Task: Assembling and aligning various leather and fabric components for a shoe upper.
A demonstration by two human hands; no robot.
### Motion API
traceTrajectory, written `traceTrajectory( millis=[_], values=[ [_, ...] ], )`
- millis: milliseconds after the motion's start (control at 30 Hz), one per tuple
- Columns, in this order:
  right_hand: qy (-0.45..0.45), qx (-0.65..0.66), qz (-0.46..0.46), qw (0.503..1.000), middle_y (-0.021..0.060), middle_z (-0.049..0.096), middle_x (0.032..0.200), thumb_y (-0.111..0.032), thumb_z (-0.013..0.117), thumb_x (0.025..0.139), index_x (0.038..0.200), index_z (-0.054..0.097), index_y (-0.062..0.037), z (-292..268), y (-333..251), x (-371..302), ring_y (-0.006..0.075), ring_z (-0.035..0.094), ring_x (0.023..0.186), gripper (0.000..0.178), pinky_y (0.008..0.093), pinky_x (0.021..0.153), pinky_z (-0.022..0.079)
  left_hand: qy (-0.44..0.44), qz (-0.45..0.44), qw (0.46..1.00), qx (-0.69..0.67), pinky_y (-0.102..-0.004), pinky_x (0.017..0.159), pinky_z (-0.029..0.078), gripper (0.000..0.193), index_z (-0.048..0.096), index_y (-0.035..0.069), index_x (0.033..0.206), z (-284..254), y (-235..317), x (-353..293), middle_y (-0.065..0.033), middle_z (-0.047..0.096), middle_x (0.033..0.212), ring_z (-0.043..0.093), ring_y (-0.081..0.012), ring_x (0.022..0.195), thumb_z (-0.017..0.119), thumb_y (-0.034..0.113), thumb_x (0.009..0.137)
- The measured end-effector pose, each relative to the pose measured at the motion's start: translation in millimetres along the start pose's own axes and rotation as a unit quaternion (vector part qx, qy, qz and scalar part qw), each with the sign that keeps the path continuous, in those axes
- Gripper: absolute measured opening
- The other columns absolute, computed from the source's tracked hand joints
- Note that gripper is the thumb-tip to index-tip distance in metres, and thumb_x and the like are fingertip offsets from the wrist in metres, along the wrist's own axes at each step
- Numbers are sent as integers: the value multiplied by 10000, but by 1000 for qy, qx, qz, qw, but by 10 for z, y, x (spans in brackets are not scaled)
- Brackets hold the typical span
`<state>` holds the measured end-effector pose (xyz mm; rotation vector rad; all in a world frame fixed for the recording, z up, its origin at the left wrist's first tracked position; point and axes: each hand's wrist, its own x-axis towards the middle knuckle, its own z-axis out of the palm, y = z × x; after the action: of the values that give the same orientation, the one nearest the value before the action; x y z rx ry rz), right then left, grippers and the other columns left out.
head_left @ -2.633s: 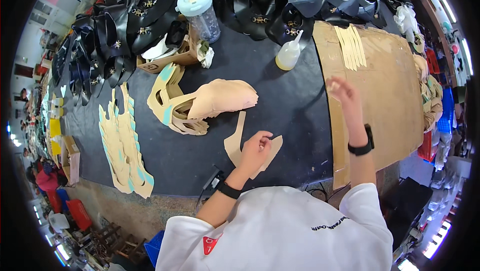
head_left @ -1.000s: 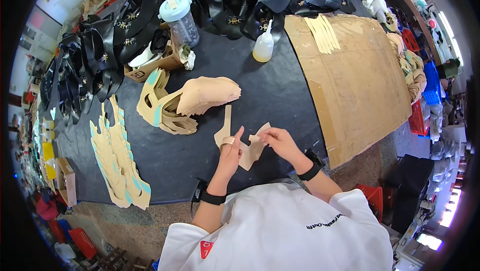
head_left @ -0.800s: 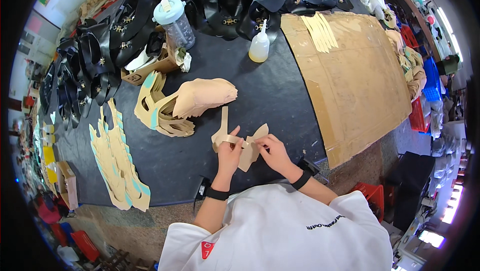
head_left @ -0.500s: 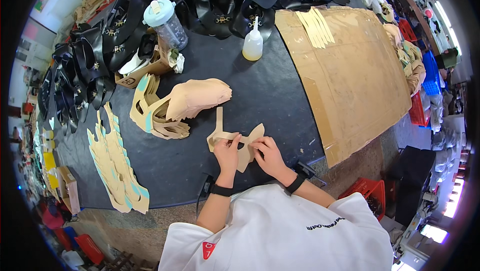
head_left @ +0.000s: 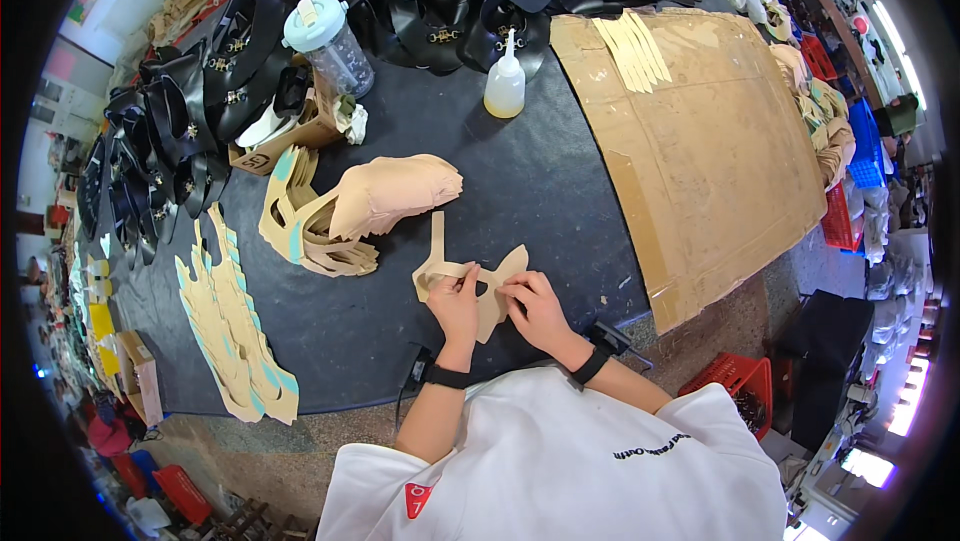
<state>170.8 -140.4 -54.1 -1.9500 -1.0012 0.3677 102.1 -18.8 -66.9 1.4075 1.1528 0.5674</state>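
Note:
Between my hands, low over the black tabletop (head_left: 540, 196), is a beige shoe-upper piece (head_left: 490, 315) with narrow strap-like arms. My left hand (head_left: 455, 306) pinches a band of it between thumb and fingers. On its right part, my right hand (head_left: 535, 309) closes its fingertips on the edge near a lobed end. One strap stands out upward on the left, away from my fingers. Beyond my left hand lies a stack of similar beige pieces (head_left: 318, 241) with turquoise patches, and a pile of pinkish-beige pieces (head_left: 395, 196) rests against it.
Overlapping cut pieces (head_left: 235, 331) lie at the left. A squeeze bottle (head_left: 505, 86), a lidded tumbler (head_left: 332, 46) and a small carton (head_left: 285, 136) stand farther back. Black shoe uppers (head_left: 430, 11) line the far edge. Cardboard (head_left: 710, 161) with pale strips (head_left: 635, 51) covers the right side.
My hands keep nearly the same hold on the beige piece. The view has shifted very slightly; nothing else visibly moves.

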Motion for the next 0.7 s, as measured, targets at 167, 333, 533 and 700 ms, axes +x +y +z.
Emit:
traceTrajectory(
  millis=[167, 333, 533, 700],
  values=[
    [2, 0, -2, 1000, 84, 556, 965, 20, 609, 776, 935, 650, -34, 0, 6, -2, 257, 525, 902, 173, 332, 780, 449, 6, 16, 1000, 24, -208, 453, 334, 125, 720, -2, 899, 8, -20, -7, 32, 559, 577, 415, -24, 493, 704, 82, 808],
    [-5, -18, -8, 1000, 86, 560, 977, 15, 615, 769, 945, 646, -29, -1, -5, -6, 259, 527, 899, 184, 329, 778, 458, 8, 40, 998, 45, -220, 454, 339, 135, 719, 1, 906, 1, -52, -8, 13, 555, 556, 415, -33, 487, 704, 90, 806],
    [-37, -170, -136, 975, 77, 565, 1085, -39, 630, 687, 1052, 599, 14, -1, -101, 109, 242, 523, 874, 370, 327, 761, 470, 7, 69, 996, 52, -202, 440, 312, 125, 716, -2, 907, 1, -80, -8, 30, 554, 581, 400, -21, 478, 697, 69, 806],
    [-81, -259, -148, 951, 74, 565, 1145, -108, 595, 717, 1116, 600, 13, 64, -114, 150, 196, 515, 888, 417, 308, 732, 438, 24, 79, 995, 54, -238, 463, 362, 143, 721, 10, 906, 7, -110, -5, -19, 574, 547, 432, -58, 480, 703, 108, 804]
  ],
)
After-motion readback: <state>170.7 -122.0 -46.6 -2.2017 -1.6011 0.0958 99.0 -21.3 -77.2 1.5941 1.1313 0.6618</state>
